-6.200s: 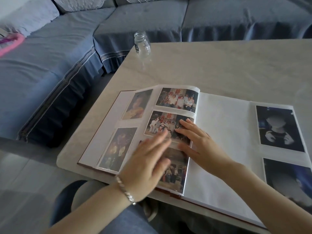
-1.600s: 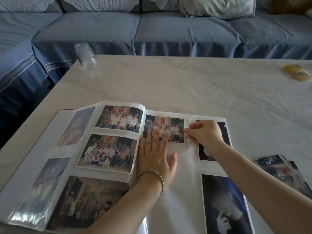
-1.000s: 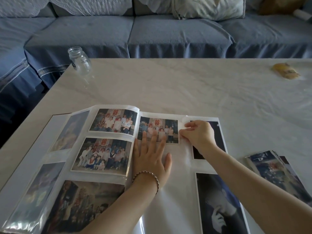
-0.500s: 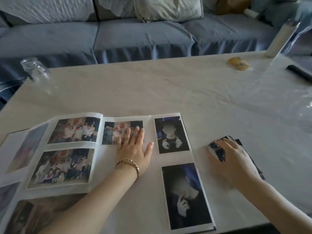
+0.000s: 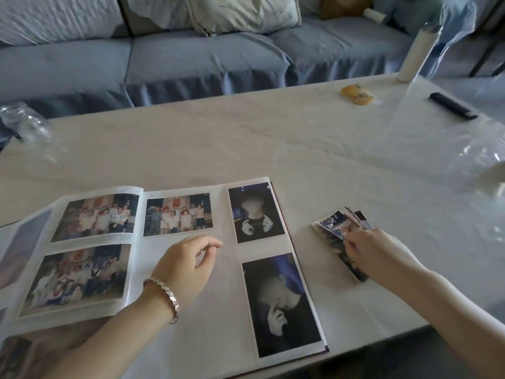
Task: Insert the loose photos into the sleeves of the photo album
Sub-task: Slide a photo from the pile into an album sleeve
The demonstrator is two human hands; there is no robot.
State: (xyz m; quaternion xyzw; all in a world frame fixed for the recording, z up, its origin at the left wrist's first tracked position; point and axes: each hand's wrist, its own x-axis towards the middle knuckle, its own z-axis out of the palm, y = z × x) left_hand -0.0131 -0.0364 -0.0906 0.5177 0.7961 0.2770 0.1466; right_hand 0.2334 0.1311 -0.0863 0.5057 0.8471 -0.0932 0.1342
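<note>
One stack of loose photos lies on the table, just right of the open photo album. Right hand is on the stack, fingers curled round the top prints. Left hand is over the album's right page, fingers loosely curled, thumb near forefinger, gripping nothing visible. That page has one group photo and two dark portraits sleeved. Beyond the album's left: glass jar. Far beyond its right: yellow packet, white bottle.
</note>
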